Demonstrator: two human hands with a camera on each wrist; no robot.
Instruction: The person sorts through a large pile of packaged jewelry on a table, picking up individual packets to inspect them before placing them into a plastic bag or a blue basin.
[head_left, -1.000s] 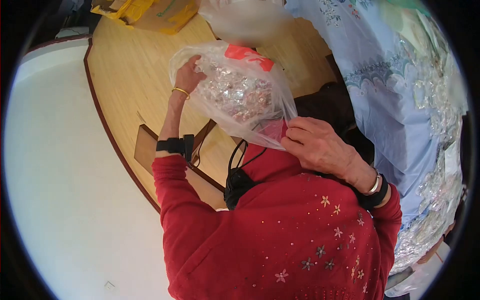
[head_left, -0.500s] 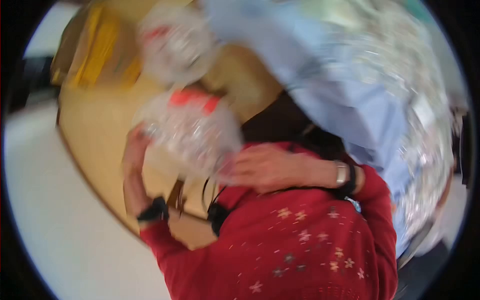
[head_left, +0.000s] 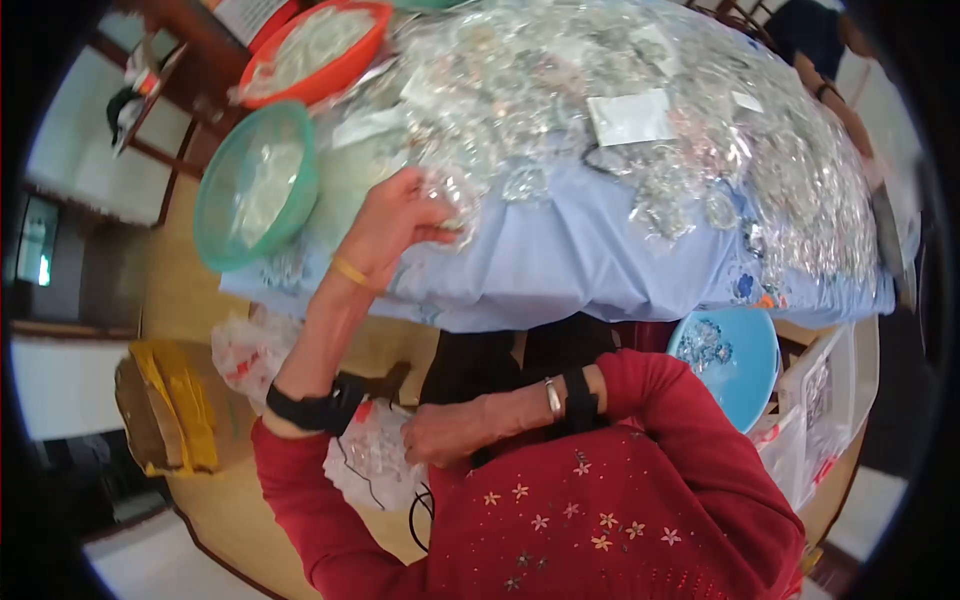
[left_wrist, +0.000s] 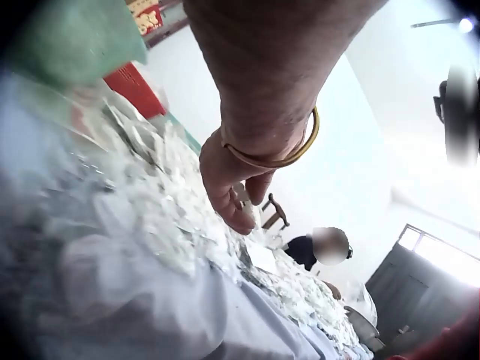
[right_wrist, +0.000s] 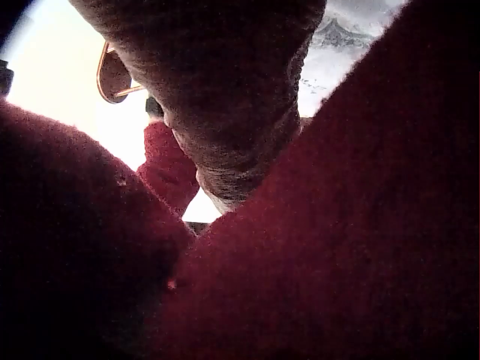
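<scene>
Our left hand curls its fingers round light, slippery clear pieces near the edge of the blue cloth; we judge a loose scoop safest; our right hand pinches the soft bag in our lap.

A table under a pale blue cloth stands on light wooden flooring, white wall behind.
</scene>
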